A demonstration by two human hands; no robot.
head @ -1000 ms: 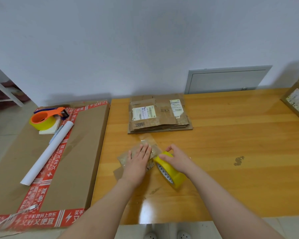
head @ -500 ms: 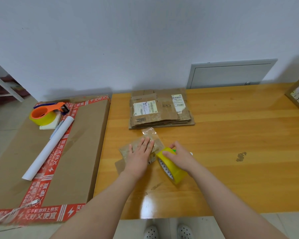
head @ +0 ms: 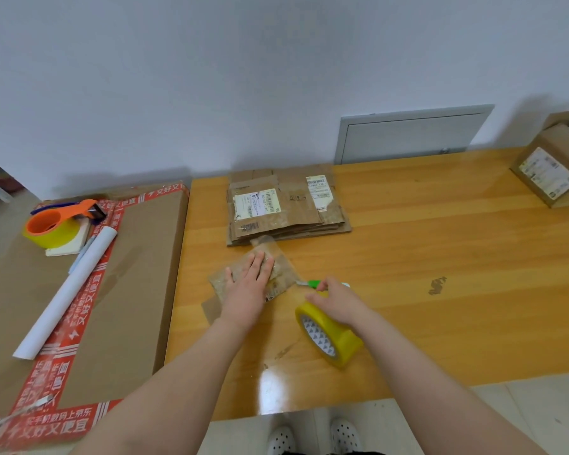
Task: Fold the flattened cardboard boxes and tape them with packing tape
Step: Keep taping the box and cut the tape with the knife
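My left hand (head: 248, 284) presses flat, fingers straight, on a small tape-covered cardboard piece (head: 280, 274) lying on the wooden table (head: 440, 257). To its right, my right hand (head: 337, 305) grips the top of a yellow tape roll (head: 330, 338) that stands tilted on the table. A green-handled cutter (head: 313, 284) lies at this hand's curled fingertips; whether they hold it is unclear. A stack of flattened cardboard boxes (head: 286, 208) with shipping labels lies behind the small piece, near the wall.
A folded box (head: 554, 169) stands at the table's far right corner. Left of the table, a large carton (head: 138, 290) carries an orange tape dispenser (head: 55, 224), a white paper roll (head: 69, 293) and a notepad. A grey wall hatch (head: 411, 136) is behind the table.
My right hand and the yellow roll have drawn back to the right, away from the small piece. The green cutter now shows beyond the fingers. My left hand still presses down.
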